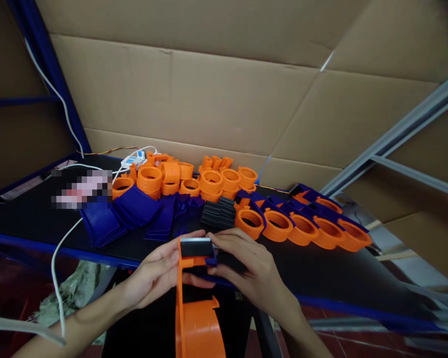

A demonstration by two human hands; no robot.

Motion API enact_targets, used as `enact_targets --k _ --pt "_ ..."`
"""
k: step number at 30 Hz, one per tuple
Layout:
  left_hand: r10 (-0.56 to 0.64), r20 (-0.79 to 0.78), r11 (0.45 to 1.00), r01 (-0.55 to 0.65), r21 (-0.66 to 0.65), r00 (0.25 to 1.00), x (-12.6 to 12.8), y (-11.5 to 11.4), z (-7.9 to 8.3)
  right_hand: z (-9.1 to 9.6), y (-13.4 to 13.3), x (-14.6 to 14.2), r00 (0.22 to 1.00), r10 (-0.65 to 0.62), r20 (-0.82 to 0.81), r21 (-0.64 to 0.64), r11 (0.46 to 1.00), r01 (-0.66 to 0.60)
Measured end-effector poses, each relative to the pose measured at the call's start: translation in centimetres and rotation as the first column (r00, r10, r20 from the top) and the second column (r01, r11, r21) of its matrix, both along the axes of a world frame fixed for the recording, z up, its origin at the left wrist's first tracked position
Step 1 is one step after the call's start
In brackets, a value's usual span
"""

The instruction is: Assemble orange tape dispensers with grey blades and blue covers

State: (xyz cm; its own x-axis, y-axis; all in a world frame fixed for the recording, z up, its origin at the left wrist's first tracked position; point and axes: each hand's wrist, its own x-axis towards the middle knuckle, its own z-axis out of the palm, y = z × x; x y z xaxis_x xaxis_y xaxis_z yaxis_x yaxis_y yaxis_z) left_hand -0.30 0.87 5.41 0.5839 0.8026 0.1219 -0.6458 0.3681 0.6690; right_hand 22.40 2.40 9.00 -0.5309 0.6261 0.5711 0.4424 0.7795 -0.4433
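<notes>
Both my hands hold an orange tape dispenser (194, 323) upright over the front edge of the black table (33, 219). My left hand (155, 278) grips its left side, fingers curled around the frame. On the right side, my right hand (246, 268) pinches the top, where a black toothed blade piece (196, 246) and a small blue part (211, 261) sit. Just behind my hands lies a pile of black toothed pieces (219, 213).
Several orange rings (194, 180) are heaped at the table's back. Blue plates (134, 211) lie in stacks at left. A row of assembled orange-and-blue dispensers (302, 223) runs to the right. A white cable (59, 263) and power strip (133, 160) lie at left. Cardboard walls stand behind.
</notes>
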Motion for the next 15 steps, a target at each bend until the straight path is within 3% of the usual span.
enact_targets --k 5,8,12,15 --pt "0.202 -0.08 0.979 -0.204 -0.021 0.976 0.0 0.2 -1.0 0.4 -1.6 0.1 0.997 -0.08 -0.008 -0.002 0.997 0.08" --pt "0.282 -0.129 0.956 -0.289 -0.047 0.951 -0.2 -0.2 -1.0 0.5 -3.4 -1.0 0.998 -0.035 0.048 -0.012 0.999 0.036" --pt "0.372 -0.193 0.928 -0.367 0.059 0.908 -0.1 -0.8 -0.7 0.4 -5.2 -3.1 0.981 -0.045 0.187 -0.009 0.999 0.048" --pt "0.372 -0.125 0.926 -0.358 0.122 0.92 -0.2 -0.8 -0.2 0.4 -4.9 -3.5 0.993 -0.049 0.111 -0.072 0.996 0.057"
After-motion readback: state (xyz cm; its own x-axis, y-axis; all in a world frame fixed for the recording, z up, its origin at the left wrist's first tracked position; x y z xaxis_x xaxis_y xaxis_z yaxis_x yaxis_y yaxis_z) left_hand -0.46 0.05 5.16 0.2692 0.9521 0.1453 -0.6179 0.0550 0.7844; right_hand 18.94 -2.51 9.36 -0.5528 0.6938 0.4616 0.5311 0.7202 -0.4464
